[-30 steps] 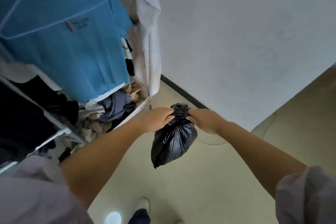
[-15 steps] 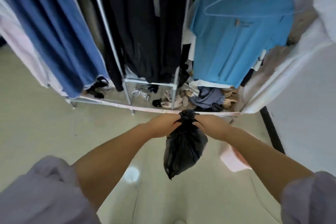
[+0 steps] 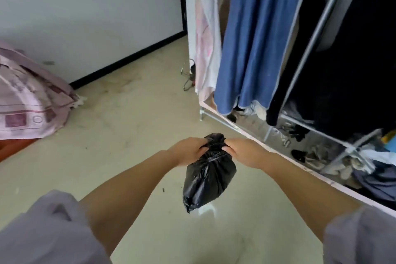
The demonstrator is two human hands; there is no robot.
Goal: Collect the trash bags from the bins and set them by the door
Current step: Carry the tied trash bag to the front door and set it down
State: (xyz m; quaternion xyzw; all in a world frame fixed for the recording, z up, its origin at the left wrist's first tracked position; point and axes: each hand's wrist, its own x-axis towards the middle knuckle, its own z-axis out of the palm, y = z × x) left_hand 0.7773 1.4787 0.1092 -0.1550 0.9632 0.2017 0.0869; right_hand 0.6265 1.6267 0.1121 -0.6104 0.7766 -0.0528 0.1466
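Clothes rack (image 3: pixel 317 34): right side of the frame, with blue and dark garments hanging.
Pink bedding (image 3: pixel 27 100): left edge, lying on the floor.
Trash bag (image 3: pixel 209 180): black, lower center, hanging above the floor.
Hands: left hand (image 3: pixel 188 152) and right hand (image 3: pixel 246 152) both grasp the bag's gathered neck.

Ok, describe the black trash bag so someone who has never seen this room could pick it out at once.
Start at the metal clothes rack on the right, where a long blue garment hangs. In front of it, above the pale floor, the black trash bag hangs from its gathered neck, gripped by the left hand and right hand. It is the only glossy black plastic thing here.
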